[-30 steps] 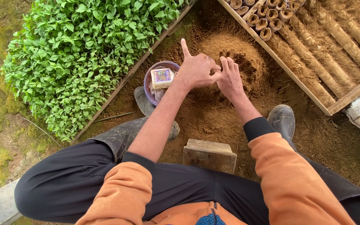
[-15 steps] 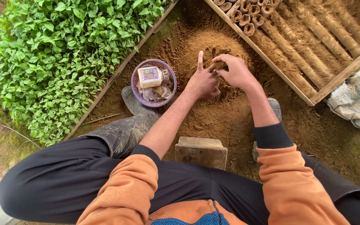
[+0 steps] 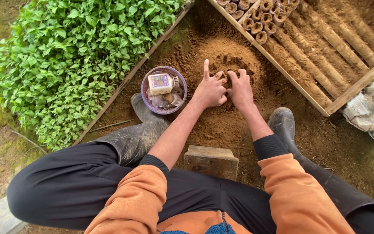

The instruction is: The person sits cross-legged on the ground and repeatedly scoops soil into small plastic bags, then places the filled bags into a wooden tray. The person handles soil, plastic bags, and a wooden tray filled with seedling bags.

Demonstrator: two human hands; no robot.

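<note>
My left hand (image 3: 211, 89) and my right hand (image 3: 240, 89) press together at the near edge of a mound of loose brown soil (image 3: 228, 56). The left index finger points straight up while its other fingers curl toward the right hand. The right hand's fingers dig into the soil. What the two hands pinch between them is hidden. A small purple basket (image 3: 146, 93) with a white box (image 3: 160, 83) and crumpled plastic in it stands on the ground just left of my left hand.
A bed of green seedlings (image 3: 74, 56) fills the left, bordered by a wooden plank. A wooden frame (image 3: 282, 65) of soil-filled tubes lies upper right, a pale sack (image 3: 373, 110) beside it. A wooden block seat (image 3: 211, 160) sits between my rubber boots (image 3: 141, 130).
Both hands drew back from the top of the mound toward me and closed together at its near edge. The camera view shifted slightly, so the basket sits lower in view.
</note>
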